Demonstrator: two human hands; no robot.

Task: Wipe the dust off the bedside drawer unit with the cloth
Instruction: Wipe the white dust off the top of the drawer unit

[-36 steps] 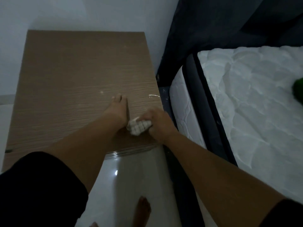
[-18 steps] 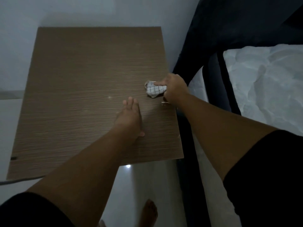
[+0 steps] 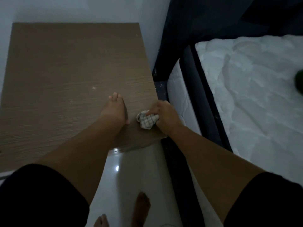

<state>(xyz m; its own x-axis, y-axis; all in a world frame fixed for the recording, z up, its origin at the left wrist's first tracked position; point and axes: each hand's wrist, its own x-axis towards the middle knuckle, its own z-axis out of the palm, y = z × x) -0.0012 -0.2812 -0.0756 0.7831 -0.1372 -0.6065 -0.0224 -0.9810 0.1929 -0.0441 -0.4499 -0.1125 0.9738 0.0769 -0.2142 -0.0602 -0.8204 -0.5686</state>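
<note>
The cloth (image 3: 147,121), bunched in the right hand (image 3: 164,117), sits at the drawer unit's (image 3: 65,71) near right corner beside the bed (image 3: 246,89). The left hand (image 3: 115,113) lies flat, fingers straight, just beside it. Bare top stretches left and back.

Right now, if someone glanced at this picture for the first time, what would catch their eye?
Probably the right hand gripping a bunched checked cloth near the front right corner of the brown wooden drawer unit top. Beside it, the left hand rests flat on the wood. To the right, a white quilted mattress stands out in the dim room.
</note>
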